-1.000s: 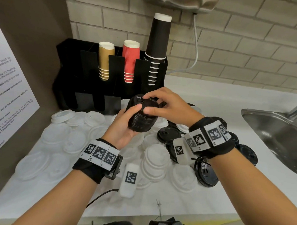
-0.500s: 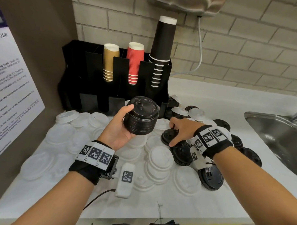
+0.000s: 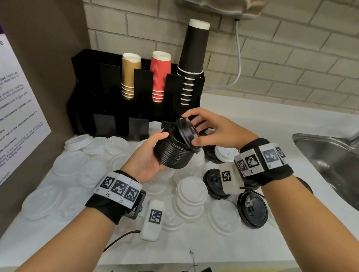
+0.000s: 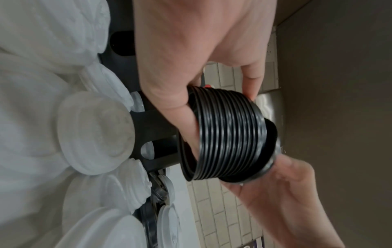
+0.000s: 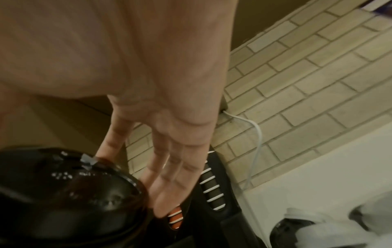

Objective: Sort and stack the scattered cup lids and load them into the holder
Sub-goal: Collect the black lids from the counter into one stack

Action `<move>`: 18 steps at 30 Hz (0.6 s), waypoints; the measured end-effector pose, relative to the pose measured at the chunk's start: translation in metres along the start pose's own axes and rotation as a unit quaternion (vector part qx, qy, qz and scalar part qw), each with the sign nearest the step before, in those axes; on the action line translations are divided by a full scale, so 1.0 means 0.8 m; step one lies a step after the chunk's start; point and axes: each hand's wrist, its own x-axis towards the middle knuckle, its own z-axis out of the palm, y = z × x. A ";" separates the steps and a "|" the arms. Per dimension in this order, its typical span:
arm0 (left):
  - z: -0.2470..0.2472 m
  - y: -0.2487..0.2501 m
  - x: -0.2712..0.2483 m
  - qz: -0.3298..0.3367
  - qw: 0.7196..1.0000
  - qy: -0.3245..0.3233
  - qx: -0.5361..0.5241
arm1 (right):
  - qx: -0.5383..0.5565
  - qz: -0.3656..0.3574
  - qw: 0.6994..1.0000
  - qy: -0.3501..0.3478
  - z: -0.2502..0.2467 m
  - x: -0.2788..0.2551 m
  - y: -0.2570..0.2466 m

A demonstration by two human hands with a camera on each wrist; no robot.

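My left hand (image 3: 147,161) grips a tall stack of black lids (image 3: 174,154) above the counter, thumb on its near side. In the left wrist view the stack (image 4: 229,134) sits between thumb and fingers. My right hand (image 3: 217,131) pinches a single black lid (image 3: 188,131) by its rim and holds it tilted against the top of the stack. The right wrist view shows that lid (image 5: 70,193) under my fingers (image 5: 169,167). The black holder (image 3: 106,96) stands just behind, its front lid slots dark.
Gold (image 3: 130,73), red (image 3: 160,74) and black cups (image 3: 192,61) fill the holder's upper slots. White lids (image 3: 71,164) cover the left counter, with a short white stack (image 3: 191,193) in the middle. Loose black lids (image 3: 252,211) lie at the right. A steel sink (image 3: 332,161) is further right.
My right hand left the top of the stack, dropped to the loose black lids on the counter, and has come back up with one lid against the stack. The left hand stayed up.
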 end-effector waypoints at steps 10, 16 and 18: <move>0.003 -0.002 -0.001 0.003 0.997 -0.021 0.078 | -0.029 0.001 0.999 -0.021 0.003 0.005 -0.003; 0.004 -0.003 -0.001 -0.002 0.998 -0.022 0.063 | -0.039 -0.009 0.999 -0.013 0.006 0.003 -0.003; 0.005 -0.003 -0.001 -0.007 0.998 -0.025 0.055 | -0.039 -0.012 0.999 -0.012 0.006 0.003 -0.004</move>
